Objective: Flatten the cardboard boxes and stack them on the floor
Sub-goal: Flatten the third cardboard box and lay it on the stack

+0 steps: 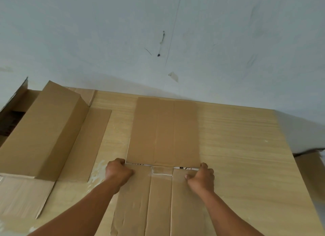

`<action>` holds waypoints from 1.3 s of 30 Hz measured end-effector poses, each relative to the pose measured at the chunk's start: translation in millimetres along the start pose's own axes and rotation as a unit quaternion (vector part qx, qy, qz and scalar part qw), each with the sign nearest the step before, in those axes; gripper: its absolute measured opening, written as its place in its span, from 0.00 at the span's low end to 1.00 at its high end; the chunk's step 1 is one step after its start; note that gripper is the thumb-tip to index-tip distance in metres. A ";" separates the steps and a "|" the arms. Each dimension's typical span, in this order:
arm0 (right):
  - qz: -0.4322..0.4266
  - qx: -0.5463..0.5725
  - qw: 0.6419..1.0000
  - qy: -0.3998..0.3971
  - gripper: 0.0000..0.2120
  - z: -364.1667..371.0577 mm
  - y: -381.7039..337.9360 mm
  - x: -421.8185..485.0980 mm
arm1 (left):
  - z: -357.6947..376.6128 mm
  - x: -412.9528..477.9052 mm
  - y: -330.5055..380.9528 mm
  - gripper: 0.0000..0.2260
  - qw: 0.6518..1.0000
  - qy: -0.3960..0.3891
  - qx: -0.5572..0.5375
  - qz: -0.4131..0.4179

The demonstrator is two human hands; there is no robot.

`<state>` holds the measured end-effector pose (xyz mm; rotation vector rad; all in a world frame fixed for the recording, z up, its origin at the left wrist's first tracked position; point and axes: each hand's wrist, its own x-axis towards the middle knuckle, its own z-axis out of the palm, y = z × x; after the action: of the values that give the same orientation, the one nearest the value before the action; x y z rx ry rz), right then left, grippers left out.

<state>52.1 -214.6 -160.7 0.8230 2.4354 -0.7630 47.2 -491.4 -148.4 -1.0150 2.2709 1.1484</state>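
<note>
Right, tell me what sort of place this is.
Probably a plain storage or packing room: scuffed pale grey wall, light wood-grain worktop, an assembled brown cardboard box beside a flattened brown cardboard box.

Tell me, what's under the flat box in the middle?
The flat box lies on a light wooden surface, which shows on both sides of it. Whatever is right beneath the cardboard is covered. The left hand and right hand grip its edges.

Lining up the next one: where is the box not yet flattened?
Head view, left side: the unflattened box lies on the table, left of the flat box that the left hand and right hand grip at its fold.
</note>
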 end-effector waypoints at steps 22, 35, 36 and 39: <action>-0.043 0.307 0.947 -0.086 0.17 -6.6 -14.1 -57.4 | -53.2 -55.7 -26.5 0.27 0.992 -0.060 -0.091 0.066; -0.192 0.426 0.876 -0.118 0.11 56.0 -117.1 -192.4 | -216.2 -97.1 -134.2 0.26 0.965 0.052 -0.173 0.188; -0.208 0.425 0.874 -0.112 0.15 65.7 -127.1 -210.9 | -234.5 -102.0 -148.6 0.27 0.963 0.062 -0.177 0.196; -0.252 0.423 0.863 -0.111 0.21 94.8 -157.2 -267.9 | -291.6 -113.8 -191.6 0.27 0.954 0.087 -0.194 0.212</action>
<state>163.8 -486.8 -23.1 0.2976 2.0597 -2.0831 258.8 -756.2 -7.7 -0.8015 2.5418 1.8028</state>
